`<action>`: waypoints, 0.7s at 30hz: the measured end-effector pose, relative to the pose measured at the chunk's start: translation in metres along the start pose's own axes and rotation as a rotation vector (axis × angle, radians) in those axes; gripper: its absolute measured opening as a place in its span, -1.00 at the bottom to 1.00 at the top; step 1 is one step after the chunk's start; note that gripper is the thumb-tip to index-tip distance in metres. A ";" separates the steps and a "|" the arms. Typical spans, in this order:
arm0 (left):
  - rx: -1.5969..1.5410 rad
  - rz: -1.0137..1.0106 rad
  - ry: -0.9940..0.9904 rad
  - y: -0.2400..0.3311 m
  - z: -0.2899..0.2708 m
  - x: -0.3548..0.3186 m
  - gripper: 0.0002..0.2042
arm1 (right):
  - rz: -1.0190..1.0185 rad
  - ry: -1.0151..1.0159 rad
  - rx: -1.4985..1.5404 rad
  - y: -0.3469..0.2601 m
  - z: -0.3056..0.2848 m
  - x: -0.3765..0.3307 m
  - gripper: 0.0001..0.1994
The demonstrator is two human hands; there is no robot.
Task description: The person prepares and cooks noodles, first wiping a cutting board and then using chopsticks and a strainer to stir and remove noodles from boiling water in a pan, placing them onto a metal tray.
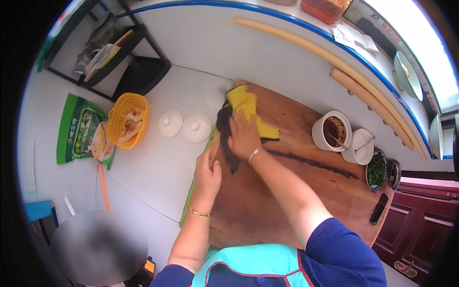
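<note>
In the head view, the yellow and dark cloth point(243, 101) is lying on the far left part of the wooden board point(248, 205), its long axis running roughly away from the person. The right hand point(244, 135), the nearer one, is resting on the cloth; its grip is lying flat, not closing around it. The left hand point(207, 174) is resting at the board's left edge, nearer the person; whether its grip is clamping, I cannot tell.
</note>
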State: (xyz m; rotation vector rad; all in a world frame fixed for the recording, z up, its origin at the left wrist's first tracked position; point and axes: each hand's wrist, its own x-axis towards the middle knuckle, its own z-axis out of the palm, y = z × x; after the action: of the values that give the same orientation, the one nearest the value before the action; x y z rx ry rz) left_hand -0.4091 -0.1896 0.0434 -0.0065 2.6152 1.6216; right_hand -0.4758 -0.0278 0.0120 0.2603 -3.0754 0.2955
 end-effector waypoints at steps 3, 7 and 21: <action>0.303 0.178 0.114 -0.021 -0.024 -0.039 -0.63 | -0.165 -0.028 0.077 -0.055 0.008 -0.065 -0.42; 0.357 0.219 -0.039 -0.037 -0.031 -0.099 -0.63 | -0.296 0.072 0.376 -0.091 0.015 -0.160 -0.66; -1.019 -0.342 -0.428 0.094 0.079 -0.022 -0.72 | 0.514 0.270 1.278 0.053 -0.104 -0.148 -0.74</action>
State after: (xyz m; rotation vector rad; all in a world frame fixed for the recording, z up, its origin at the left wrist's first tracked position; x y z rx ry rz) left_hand -0.3862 -0.0776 0.0940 -0.1281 1.2068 2.2632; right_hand -0.3370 0.0677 0.0956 -0.5126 -2.1665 2.0228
